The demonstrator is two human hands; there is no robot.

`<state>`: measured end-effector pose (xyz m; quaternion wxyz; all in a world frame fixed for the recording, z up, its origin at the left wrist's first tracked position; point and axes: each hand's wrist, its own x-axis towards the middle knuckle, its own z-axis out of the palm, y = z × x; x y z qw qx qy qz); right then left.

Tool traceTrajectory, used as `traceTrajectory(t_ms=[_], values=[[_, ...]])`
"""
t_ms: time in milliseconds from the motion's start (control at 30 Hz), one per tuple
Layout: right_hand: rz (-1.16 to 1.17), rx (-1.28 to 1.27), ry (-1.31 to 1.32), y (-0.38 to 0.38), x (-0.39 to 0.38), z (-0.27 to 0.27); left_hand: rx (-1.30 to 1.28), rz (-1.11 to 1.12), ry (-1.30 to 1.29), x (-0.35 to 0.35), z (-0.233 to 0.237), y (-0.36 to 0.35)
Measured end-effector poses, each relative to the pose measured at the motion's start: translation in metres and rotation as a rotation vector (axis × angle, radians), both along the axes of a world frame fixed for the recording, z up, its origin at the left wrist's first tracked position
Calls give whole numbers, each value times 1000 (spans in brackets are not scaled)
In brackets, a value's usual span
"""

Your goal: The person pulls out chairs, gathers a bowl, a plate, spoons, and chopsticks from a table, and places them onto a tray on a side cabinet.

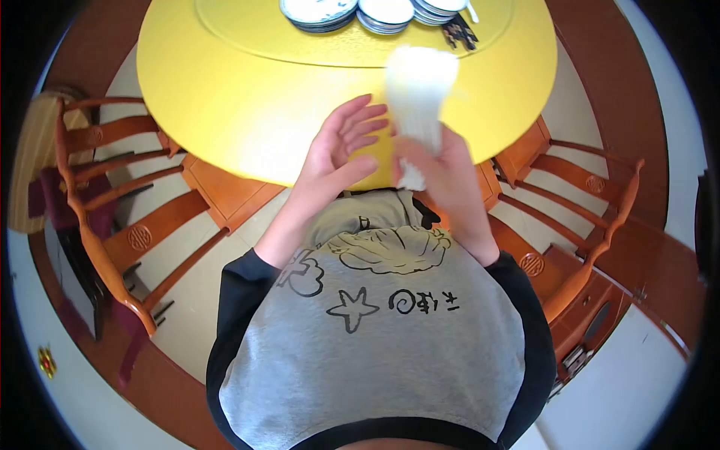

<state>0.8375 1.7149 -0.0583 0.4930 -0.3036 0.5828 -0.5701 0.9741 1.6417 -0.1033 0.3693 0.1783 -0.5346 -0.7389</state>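
Observation:
In the head view, my right hand (444,172) is wrapped round the narrow middle of a white cloth (421,82). The cloth is smeared by motion; its wider end fans out above the yellow table (247,120), and a short end hangs below my fist. To the left of it my left hand (341,146) is held up with its fingers apart and slightly curled, holding nothing. Its fingertips point toward the cloth. Both hands are over the near edge of the table, in front of my body.
Stacks of blue-rimmed plates (321,16) and smaller white dishes (385,13) stand on the table's raised round centre. Beside them lie dark chopsticks (459,33). Wooden chairs flank me at the left (139,236) and right (577,180). A wooden cabinet (592,315) is at the lower right.

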Motion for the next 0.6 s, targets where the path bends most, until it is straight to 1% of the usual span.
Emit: traceTrajectory(t_ms=[67, 100, 167, 200, 233, 300, 333, 367, 433, 533, 567, 600], values=[[169, 66, 165, 17, 18, 8, 359, -263, 102, -3, 12, 14], [137, 71, 167, 22, 23, 8, 363, -294, 100, -5, 16, 19], [178, -39, 460, 20, 23, 2, 487, -259, -36, -16, 20, 16], [181, 4, 500, 13, 21, -5, 579, -168, 51, -23, 18, 17], [163, 11, 502, 9, 18, -5, 581, -187, 48, -26, 17, 16], [270, 80, 388, 5, 16, -2, 537, -113, -26, -26, 13, 15], [195, -47, 526, 6, 21, -12, 520, -63, -43, -26, 9, 17], [178, -40, 528, 8, 22, -18, 521, -81, -46, -27, 9, 18], [240, -10, 612, 9, 22, -26, 567, -14, -96, -27, 10, 19], [274, 35, 691, 8, 27, -31, 592, 15, -86, -21, 2, 21], [266, 33, 692, 10, 28, -34, 594, 45, -84, -19, 2, 21], [278, -44, 690, 11, 29, -37, 561, 67, -97, -16, 0, 21]])
